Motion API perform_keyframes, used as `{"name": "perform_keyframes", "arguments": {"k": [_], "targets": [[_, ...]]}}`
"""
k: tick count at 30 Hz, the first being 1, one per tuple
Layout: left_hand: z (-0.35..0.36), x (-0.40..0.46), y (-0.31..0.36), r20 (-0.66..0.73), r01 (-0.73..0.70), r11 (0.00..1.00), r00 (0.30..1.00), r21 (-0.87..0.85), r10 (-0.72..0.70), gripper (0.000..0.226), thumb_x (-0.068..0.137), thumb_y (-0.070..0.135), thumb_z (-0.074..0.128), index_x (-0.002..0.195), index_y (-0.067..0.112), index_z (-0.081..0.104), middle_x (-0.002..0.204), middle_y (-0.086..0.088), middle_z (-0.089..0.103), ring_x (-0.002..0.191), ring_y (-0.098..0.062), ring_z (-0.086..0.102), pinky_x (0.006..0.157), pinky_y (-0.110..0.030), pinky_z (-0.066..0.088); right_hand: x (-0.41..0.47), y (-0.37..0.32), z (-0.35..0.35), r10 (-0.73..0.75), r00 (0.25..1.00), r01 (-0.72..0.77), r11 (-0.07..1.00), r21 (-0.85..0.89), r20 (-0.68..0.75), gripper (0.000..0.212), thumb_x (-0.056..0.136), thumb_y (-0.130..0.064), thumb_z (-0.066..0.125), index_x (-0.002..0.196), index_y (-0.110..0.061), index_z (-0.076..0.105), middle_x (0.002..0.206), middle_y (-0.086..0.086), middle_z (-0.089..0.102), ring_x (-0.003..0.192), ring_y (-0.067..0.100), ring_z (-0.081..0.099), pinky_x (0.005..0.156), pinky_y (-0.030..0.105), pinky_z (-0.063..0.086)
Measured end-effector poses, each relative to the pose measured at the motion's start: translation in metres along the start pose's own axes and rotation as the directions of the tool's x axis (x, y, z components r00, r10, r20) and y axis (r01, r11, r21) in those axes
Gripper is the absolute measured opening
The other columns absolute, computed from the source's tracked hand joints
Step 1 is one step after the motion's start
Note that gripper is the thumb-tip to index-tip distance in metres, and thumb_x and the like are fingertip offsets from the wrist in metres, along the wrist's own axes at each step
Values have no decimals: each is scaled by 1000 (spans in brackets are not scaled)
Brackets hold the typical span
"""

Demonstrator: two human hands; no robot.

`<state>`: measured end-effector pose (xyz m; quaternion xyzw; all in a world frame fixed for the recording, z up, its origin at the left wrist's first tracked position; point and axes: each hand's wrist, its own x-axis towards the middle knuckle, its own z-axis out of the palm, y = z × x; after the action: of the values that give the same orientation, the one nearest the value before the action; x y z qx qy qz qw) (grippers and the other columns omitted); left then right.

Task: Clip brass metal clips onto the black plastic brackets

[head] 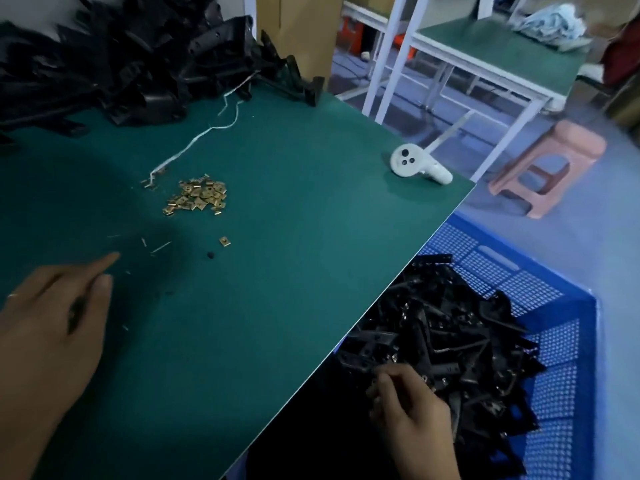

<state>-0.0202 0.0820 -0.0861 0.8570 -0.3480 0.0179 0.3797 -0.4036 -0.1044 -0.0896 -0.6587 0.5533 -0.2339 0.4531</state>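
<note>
Both arms are bare, with no sleeves in view. The left hand [52, 327] wears a thin ring [12, 295]; the right hand [412, 410] is bare.

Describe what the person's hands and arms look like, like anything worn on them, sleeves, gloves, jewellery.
Both hands are bare, no gloves. The left hand wears a thin, pale band ring on one finger, seen near the picture's left edge. The right hand shows no ring or watch. No sleeves reach either wrist in view; the forearms look uncovered as far as the frame shows.
</note>
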Motion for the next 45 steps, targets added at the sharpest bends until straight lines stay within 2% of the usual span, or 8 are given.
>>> {"name": "perform_keyframes", "arguments": {"k": [4,11,16,21,26,29,37,45], "targets": [[-6,-8,34,-107,8,991,994,135,7,38,105,51,42,133,37,62,111,14,55,99,-15,56,82,-43,54,6,-69,23,-357,934,358,931,69,-20,20,93,-46,56,101,-35,70,75,-7,74,58,9,67,58,16,52],[-14,-11,54,-126,-6,981,992,196,31,26,100,23,60,123,23,73,105,12,62,98,-11,59,83,-33,52,74,-157,121,-617,747,656,744,-128,248,7,93,-27,76,98,-27,70,94,-15,67,88,2,61,79,10,43],[-15,-8,47,-176,37,974,984,224,3,26,101,24,58,123,22,72,104,10,61,97,-13,58,86,-38,53,103,-171,172,-633,738,674,701,-232,232,17,92,-20,78,105,-10,75,101,2,60,97,25,61,83,28,44],[-36,31,17,-306,221,930,943,293,-128,30,100,31,58,126,21,70,116,2,63,107,-20,57,92,-40,54,116,-164,175,-687,692,721,663,-201,221,13,86,-12,82,91,-19,73,90,-9,57,83,17,56,72,24,41],[-90,124,-41,-525,553,792,769,261,-364,59,96,36,67,145,7,49,134,-21,53,123,-39,50,99,-47,47,117,-168,176,-692,679,731,668,-141,245,23,83,-11,83,86,-28,68,89,-17,57,80,17,57,69,29,39],[-112,163,-68,-470,666,711,713,224,-520,67,97,35,69,147,4,38,138,-24,49,127,-42,48,97,-52,47,119,-170,177,-677,692,718,683,-134,250,26,81,-11,85,84,-30,68,89,-17,60,81,17,58,66,27,39],[-64,147,-32,-332,517,825,838,229,-433,65,106,18,50,162,7,19,146,-22,41,109,-34,60,86,-38,55,119,-172,178,-661,712,694,714,-94,236,23,82,-14,85,86,-31,69,87,-16,63,81,7,60,66,21,40],[-38,41,48,-380,416,903,822,-106,-423,37,106,22,39,142,23,49,117,5,55,87,-14,58,70,-31,52,114,-174,166,-635,745,622,772,130,205,21,89,-12,79,91,-31,70,95,-15,68,93,-2,62,79,3,41]]}}
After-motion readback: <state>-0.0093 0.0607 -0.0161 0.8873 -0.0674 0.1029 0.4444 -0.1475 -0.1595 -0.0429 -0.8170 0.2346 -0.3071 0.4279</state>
